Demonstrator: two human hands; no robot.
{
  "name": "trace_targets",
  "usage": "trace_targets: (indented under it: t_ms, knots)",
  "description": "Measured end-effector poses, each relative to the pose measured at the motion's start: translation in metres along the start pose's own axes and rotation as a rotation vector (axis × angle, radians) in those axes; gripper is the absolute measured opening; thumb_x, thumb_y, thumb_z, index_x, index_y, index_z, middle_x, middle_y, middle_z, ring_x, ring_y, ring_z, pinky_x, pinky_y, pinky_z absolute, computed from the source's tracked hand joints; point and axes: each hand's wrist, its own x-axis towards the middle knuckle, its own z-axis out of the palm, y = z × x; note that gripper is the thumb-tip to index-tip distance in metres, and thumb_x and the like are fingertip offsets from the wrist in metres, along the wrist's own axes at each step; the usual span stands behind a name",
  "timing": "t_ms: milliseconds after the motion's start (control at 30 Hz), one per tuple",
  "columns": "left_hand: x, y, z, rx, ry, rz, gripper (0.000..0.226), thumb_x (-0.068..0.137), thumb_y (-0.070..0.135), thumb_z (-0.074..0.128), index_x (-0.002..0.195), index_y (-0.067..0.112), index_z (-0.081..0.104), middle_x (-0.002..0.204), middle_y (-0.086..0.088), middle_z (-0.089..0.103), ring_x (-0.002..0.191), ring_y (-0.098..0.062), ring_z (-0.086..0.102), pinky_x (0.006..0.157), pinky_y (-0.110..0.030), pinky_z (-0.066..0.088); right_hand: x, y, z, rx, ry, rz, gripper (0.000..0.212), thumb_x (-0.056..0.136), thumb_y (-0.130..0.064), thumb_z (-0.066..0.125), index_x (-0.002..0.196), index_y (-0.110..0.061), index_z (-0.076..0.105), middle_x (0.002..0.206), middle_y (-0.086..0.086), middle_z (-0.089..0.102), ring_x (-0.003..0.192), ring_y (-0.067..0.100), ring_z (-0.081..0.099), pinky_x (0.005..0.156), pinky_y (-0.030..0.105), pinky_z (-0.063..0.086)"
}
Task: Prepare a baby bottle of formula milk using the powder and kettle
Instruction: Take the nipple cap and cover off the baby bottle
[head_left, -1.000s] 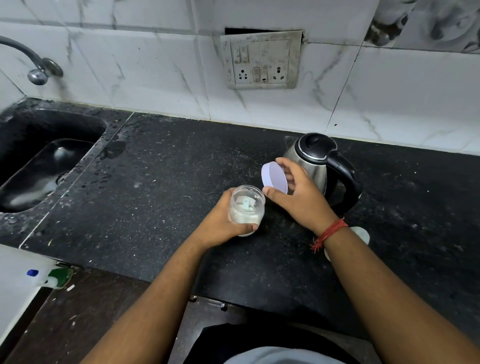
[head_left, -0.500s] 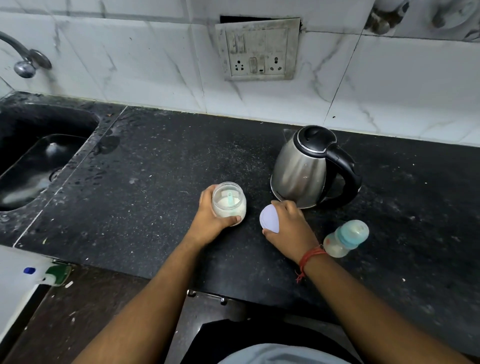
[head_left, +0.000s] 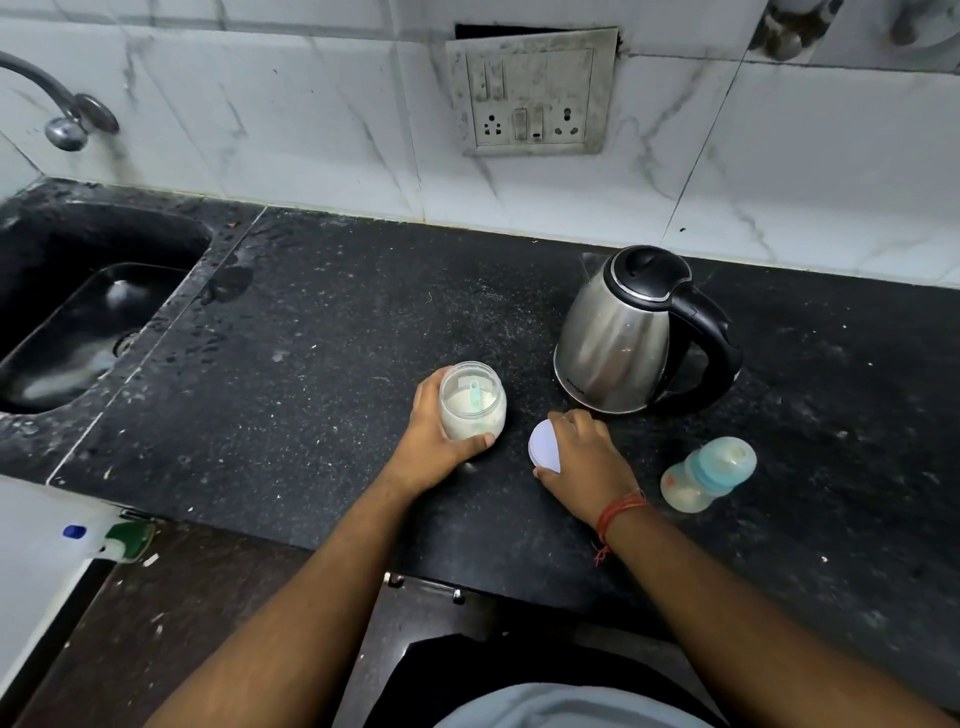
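A clear jar of white powder (head_left: 472, 401) stands open on the black counter (head_left: 311, 364), a pale green scoop inside it. My left hand (head_left: 431, 441) is wrapped around the jar. My right hand (head_left: 582, 457) presses the jar's white lid (head_left: 543, 446) down onto the counter just right of the jar. A steel kettle (head_left: 618, 338) with a black lid and handle stands behind my right hand. A baby bottle (head_left: 709, 473) with a blue collar and teat lies on its side to the right of my right wrist.
A dark sink (head_left: 78, 322) with a tap (head_left: 62, 111) is at the far left. A wall socket panel (head_left: 532, 93) sits above the counter. A white bottle with a green part (head_left: 111, 538) lies at the lower left, below the counter edge.
My right hand lifted the lid off the jar and brought it down to the counter. My left hand lowered the jar onto the counter. The baby bottle came into view.
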Motion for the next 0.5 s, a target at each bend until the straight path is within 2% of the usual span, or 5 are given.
trace_targets:
  t_ms: [100, 267, 367, 500]
  knots:
    - [-0.002, -0.001, -0.002, 0.002, -0.016, -0.005, 0.098, 0.063, 0.051, 0.087, 0.140, 0.055, 0.027, 0.154, 0.010, 0.035, 0.147, -0.009, 0.035, 0.124, -0.036, 0.032, 0.000, -0.001, 0.002, -0.009, -0.004, -0.001, 0.081, 0.084, -0.043, 0.074, 0.151, -0.017, 0.036, 0.142, 0.004, 0.042, 0.129, 0.027, 0.041, 0.104, 0.038, 0.046]
    - [-0.009, 0.001, -0.006, -0.020, 0.015, -0.064, 0.120, 0.061, 0.063, 0.082, 0.159, 0.032, 0.021, 0.164, 0.008, 0.026, 0.152, -0.009, 0.026, 0.126, -0.035, 0.026, 0.000, 0.001, 0.003, 0.010, -0.010, -0.011, 0.087, 0.081, -0.046, 0.077, 0.151, -0.015, 0.036, 0.146, 0.005, 0.040, 0.133, 0.028, 0.038, 0.109, 0.039, 0.042]
    - [-0.014, 0.008, -0.009, -0.061, 0.108, -0.058, 0.106, 0.071, 0.068, 0.071, 0.159, 0.034, 0.021, 0.165, 0.013, 0.022, 0.153, -0.005, 0.020, 0.129, -0.040, 0.021, -0.003, 0.001, 0.003, 0.048, 0.024, -0.026, 0.087, 0.082, -0.049, 0.076, 0.151, -0.013, 0.037, 0.150, 0.006, 0.039, 0.137, 0.029, 0.037, 0.113, 0.041, 0.040]
    - [-0.014, 0.021, -0.013, 0.042, 0.241, 0.121, 0.085, 0.088, 0.061, 0.060, 0.158, 0.035, 0.021, 0.166, 0.014, 0.023, 0.157, -0.009, 0.019, 0.129, -0.051, 0.018, -0.008, -0.001, 0.000, 0.066, 0.151, -0.083, 0.074, 0.087, -0.044, 0.071, 0.147, -0.009, 0.044, 0.148, 0.009, 0.044, 0.137, 0.030, 0.040, 0.116, 0.040, 0.037]
